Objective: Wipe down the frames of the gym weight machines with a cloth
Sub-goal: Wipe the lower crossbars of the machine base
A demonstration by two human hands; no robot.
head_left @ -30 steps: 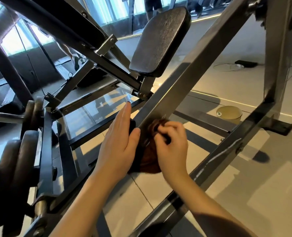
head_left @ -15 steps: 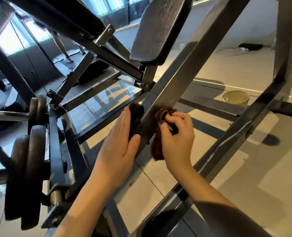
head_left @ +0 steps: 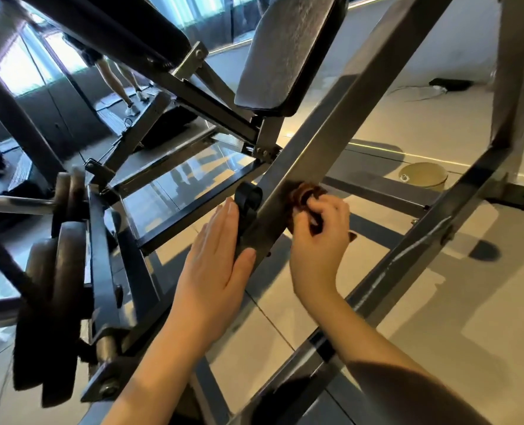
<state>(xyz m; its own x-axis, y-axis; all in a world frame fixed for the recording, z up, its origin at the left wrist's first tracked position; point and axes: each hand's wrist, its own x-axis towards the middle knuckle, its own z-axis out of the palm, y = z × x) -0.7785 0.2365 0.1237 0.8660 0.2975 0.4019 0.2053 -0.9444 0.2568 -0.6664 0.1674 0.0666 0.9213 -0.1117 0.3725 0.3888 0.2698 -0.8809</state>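
Pinches the bunched brown cloth (head_left: 301, 194) in the curled fingers of the right hand (head_left: 319, 240), pressing it against the right edge of the slanted grey frame bar (head_left: 331, 118), roughly midway along the bar's visible run. Lays the left hand (head_left: 217, 265) flat along the bar's left edge, fingers straight and together, grasping nothing, with the thumb touching the bar and the fingertips just beside a black curled clip (head_left: 247, 197) at that edge. Reaches in under a black pad (head_left: 288, 56) mounted above the bar's left edge. Off to the left, dark weight plates (head_left: 58, 302) on their pegs; well beyond the cloth, on the tiled floor (head_left: 438, 302), a round pale tub (head_left: 423, 176).
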